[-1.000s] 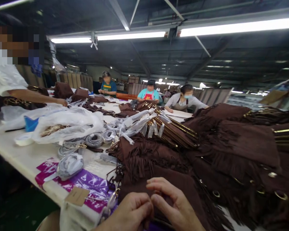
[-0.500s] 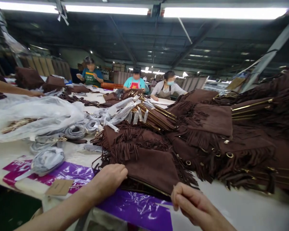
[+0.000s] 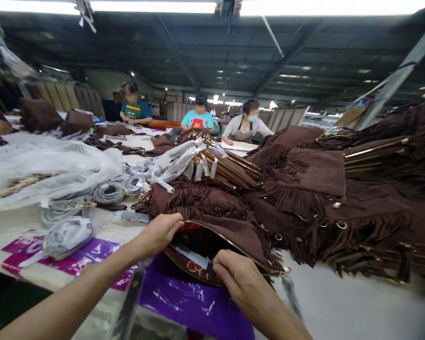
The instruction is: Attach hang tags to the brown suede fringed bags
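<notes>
We are now seeing the brown bag (image 3: pixel 242 231) gaping between our hands, where half a second ago its mouth was lying flat and closed. Our left hand (image 3: pixel 160 232) is pinching the zipped rim at the left end of the mouth, fingers closed on it. Our right hand (image 3: pixel 237 276) is curling inward at the near side, fingers mostly folded; we cannot tell whether it is gripping rim or lining. Just left of that hand, a patterned lining (image 3: pixel 197 270) and a pale strip (image 3: pixel 191 256) are showing, so the inside is, we judge, becoming reachable. Purple plastic (image 3: pixel 198 302) is lying on the near side, below both hands; wrapped coils (image 3: pixel 69 236) are sitting beyond our left wrist.
</notes>
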`<move>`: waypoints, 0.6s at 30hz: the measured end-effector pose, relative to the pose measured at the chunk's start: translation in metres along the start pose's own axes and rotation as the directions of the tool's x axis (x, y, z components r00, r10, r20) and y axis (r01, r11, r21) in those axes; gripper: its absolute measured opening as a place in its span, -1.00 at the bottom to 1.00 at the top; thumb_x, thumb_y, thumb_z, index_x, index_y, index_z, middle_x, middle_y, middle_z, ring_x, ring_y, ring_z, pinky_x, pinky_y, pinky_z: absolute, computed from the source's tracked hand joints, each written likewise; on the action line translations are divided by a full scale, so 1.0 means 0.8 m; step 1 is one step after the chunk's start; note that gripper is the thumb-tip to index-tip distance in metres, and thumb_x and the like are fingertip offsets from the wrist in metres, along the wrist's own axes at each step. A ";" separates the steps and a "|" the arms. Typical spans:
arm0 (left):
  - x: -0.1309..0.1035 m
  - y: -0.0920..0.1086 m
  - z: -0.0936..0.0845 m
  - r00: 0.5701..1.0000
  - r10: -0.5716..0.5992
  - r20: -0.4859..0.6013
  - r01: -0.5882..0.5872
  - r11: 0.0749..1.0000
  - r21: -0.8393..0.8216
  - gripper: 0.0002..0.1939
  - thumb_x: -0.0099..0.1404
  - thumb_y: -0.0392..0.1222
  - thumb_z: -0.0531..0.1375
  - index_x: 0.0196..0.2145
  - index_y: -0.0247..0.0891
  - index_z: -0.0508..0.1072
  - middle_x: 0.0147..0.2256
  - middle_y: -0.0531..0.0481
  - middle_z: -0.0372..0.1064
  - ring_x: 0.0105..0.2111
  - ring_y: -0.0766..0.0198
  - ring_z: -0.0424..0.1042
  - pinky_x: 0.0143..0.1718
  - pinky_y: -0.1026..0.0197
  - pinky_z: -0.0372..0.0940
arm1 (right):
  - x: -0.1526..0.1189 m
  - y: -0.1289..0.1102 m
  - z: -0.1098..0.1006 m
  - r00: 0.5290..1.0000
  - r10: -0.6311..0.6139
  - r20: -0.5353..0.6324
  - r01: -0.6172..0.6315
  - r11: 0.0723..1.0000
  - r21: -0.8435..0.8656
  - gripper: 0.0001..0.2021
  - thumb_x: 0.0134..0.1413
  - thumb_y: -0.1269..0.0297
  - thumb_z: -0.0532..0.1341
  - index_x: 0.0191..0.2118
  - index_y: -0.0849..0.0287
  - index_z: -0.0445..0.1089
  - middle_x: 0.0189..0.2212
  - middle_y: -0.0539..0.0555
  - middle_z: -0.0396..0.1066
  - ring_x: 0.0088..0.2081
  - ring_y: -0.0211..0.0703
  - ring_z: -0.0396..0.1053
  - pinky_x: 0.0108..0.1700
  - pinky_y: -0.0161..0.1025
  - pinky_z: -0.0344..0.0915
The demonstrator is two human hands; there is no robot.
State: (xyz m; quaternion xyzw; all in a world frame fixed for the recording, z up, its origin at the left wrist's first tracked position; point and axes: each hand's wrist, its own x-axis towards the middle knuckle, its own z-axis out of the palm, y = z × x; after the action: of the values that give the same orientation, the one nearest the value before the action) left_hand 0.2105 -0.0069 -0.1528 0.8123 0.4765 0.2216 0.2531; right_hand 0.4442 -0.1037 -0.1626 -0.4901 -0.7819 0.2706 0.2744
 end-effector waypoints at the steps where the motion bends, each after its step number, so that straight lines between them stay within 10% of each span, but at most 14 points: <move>1: 0.002 -0.005 0.004 1.000 -0.024 -0.018 0.023 0.998 -0.053 -0.70 0.36 -0.05 -0.07 -0.49 -0.18 0.21 -0.48 0.07 0.24 -0.43 0.22 0.25 -0.35 0.22 0.10 | 0.010 -0.002 0.009 1.000 -0.026 -0.016 0.026 1.000 0.009 -0.78 0.30 0.32 -0.01 -0.42 0.10 0.18 -0.42 -0.02 0.26 -0.36 -0.18 0.25 -0.29 -0.27 0.11; 7: 0.019 -0.033 0.027 0.989 -0.134 -0.069 0.118 0.974 -0.196 -0.71 0.27 0.00 -0.08 -0.54 -0.17 0.17 -0.52 0.11 0.14 -0.46 0.25 0.18 -0.41 0.24 0.12 | 0.067 0.007 0.055 0.994 0.111 0.001 -0.104 0.932 0.348 -0.78 0.16 0.26 0.06 -0.51 0.11 0.17 -0.49 -0.04 0.22 -0.38 -0.16 0.20 -0.33 -0.27 0.08; 14: 0.026 -0.042 0.031 0.971 -0.228 -0.067 0.194 0.924 -0.329 -0.71 0.18 0.03 -0.01 -0.59 -0.17 0.18 -0.58 0.13 0.11 -0.52 0.28 0.13 -0.49 0.26 0.05 | 0.080 0.003 0.046 0.963 0.196 0.187 -0.269 0.767 0.583 -0.67 0.18 -0.05 0.02 -0.36 0.12 0.26 -0.47 -0.04 0.33 -0.61 -0.32 0.02 -0.58 -0.35 -0.09; 18: 0.032 -0.046 0.032 0.957 -0.289 -0.025 0.251 0.870 -0.424 -0.70 0.11 0.06 0.01 -0.61 -0.18 0.19 -0.62 0.15 0.09 -0.57 0.31 0.10 -0.54 0.27 0.04 | 0.069 0.004 0.040 0.993 0.118 -0.021 -0.102 0.927 0.360 -0.73 0.22 0.11 0.07 -0.44 0.12 0.28 -0.51 -0.04 0.27 -0.47 -0.23 0.20 -0.43 -0.32 0.06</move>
State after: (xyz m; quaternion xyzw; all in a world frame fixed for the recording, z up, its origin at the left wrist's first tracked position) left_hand 0.2130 0.0259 -0.1926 0.6543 0.5376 0.3158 0.4279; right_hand 0.4031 -0.0569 -0.1784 -0.4805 -0.6847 0.4131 0.3599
